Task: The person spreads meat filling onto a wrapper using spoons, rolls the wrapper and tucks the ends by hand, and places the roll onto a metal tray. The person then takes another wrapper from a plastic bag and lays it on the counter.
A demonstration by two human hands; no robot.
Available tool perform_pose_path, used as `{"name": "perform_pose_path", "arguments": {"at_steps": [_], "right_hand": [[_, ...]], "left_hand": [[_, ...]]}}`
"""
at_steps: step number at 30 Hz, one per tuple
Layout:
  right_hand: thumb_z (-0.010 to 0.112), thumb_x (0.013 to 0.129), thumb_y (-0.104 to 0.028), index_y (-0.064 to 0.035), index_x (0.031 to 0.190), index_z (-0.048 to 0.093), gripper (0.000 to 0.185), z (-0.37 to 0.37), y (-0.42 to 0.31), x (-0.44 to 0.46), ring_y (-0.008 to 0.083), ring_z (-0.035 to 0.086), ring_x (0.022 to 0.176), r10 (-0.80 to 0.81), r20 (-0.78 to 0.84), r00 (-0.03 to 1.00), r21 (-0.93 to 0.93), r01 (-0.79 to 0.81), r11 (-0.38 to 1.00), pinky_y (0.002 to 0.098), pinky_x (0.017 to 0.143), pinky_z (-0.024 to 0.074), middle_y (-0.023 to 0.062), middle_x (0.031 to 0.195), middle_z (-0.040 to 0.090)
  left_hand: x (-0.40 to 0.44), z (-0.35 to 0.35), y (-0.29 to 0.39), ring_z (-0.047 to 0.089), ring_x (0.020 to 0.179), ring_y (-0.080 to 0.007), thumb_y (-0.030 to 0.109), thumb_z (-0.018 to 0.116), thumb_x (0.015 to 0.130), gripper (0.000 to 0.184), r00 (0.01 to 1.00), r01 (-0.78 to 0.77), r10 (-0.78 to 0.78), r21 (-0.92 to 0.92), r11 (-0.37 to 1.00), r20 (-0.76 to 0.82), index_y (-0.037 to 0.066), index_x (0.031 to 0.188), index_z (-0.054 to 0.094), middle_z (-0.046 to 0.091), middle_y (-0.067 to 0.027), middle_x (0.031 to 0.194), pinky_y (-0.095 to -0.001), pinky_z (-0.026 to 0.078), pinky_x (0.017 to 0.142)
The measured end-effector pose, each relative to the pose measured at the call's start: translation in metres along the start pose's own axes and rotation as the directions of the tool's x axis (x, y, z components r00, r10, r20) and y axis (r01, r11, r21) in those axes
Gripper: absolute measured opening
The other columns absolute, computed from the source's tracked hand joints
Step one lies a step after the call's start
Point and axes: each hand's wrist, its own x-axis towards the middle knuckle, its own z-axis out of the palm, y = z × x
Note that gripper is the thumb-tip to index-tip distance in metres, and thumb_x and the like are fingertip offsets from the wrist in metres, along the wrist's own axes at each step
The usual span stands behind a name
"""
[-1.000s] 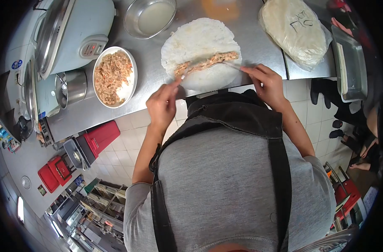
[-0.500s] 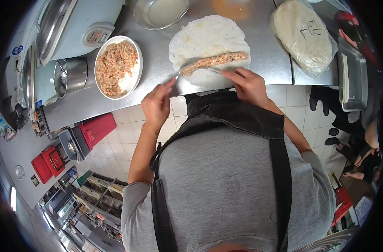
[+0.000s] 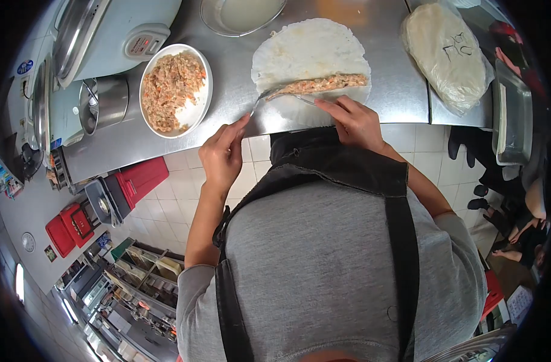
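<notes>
A pale, thin round wrapper sheet (image 3: 311, 51) lies flat on the steel counter. Across its near part runs a long strip of minced filling (image 3: 323, 84) with orange bits. My left hand (image 3: 223, 154) is closed around the handle of a slim metal utensil (image 3: 255, 107), whose tip meets the strip's left end. In my right hand (image 3: 355, 123) is a second slim metal utensil (image 3: 304, 100), pinched and pointing left along the strip's near side. Both utensil heads are too small and covered to name. Left of the sheet sits a white oval dish (image 3: 194, 117) of the same filling (image 3: 169, 87).
A metal bowl of cloudy liquid (image 3: 242, 15) stands beyond the sheet. At right lie a plastic-wrapped pale stack (image 3: 447, 57) and a metal tray (image 3: 514, 120). A large cooker (image 3: 115, 36) and a steel pot (image 3: 109, 105) stand left. Other people's legs show far right.
The view has shifted slightly, with the counter now a bit higher and further right. My left hand has drawn back a little toward me, showing more of its utensil; the right stays by the strip.
</notes>
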Motion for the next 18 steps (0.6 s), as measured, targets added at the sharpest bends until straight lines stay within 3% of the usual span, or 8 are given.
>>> {"name": "perform_pose_path", "arguments": {"at_steps": [10,13,16,18], "right_hand": [[0.069,0.081,0.002,-0.0188,0.130,0.069,0.053,-0.019,0.008,-0.014,0.0288,0.070,0.079,0.088,0.095,0.992,0.046,-0.093,0.995,0.0402,0.069,0.0590,0.0066,0.094,0.063],[0.069,0.082,0.002,-0.0181,0.131,0.069,0.053,-0.030,0.016,-0.020,0.0293,0.069,0.078,0.127,0.102,0.987,0.079,-0.136,0.988,0.0406,0.069,0.0584,0.0072,0.093,0.063],[0.069,0.090,0.005,-0.0187,0.133,0.071,0.049,-0.029,0.016,-0.018,0.0269,0.070,0.078,0.123,0.120,0.985,0.056,-0.131,0.990,0.0369,0.068,0.0567,0.0079,0.097,0.068],[0.070,0.090,0.004,-0.0185,0.133,0.071,0.048,-0.031,0.013,-0.014,0.0267,0.069,0.077,0.100,0.129,0.987,0.041,-0.106,0.994,0.0373,0.067,0.0566,0.0077,0.096,0.067]], "left_hand": [[0.012,-0.001,0.004,0.057,0.057,-0.0239,-0.004,0.073,0.085,0.047,0.984,-0.176,0.172,0.093,0.980,0.048,0.020,0.125,0.077,0.061,-0.0068,0.071,-0.0383,0.046,0.056],[0.010,-0.013,0.002,0.057,0.058,-0.0245,-0.004,0.073,0.085,0.046,0.995,-0.095,0.093,0.067,0.993,0.033,0.020,0.124,0.077,0.061,-0.0069,0.071,-0.0383,0.046,0.056],[0.011,-0.015,0.014,0.058,0.058,-0.0245,-0.004,0.073,0.085,0.045,0.992,-0.113,0.113,-0.008,0.994,0.052,0.020,0.124,0.077,0.061,-0.0068,0.071,-0.0382,0.046,0.057],[0.006,-0.014,0.008,0.058,0.059,-0.0240,-0.003,0.074,0.085,0.045,0.990,-0.118,0.112,0.068,0.991,0.086,0.020,0.124,0.077,0.062,-0.0065,0.072,-0.0378,0.046,0.057]]}}
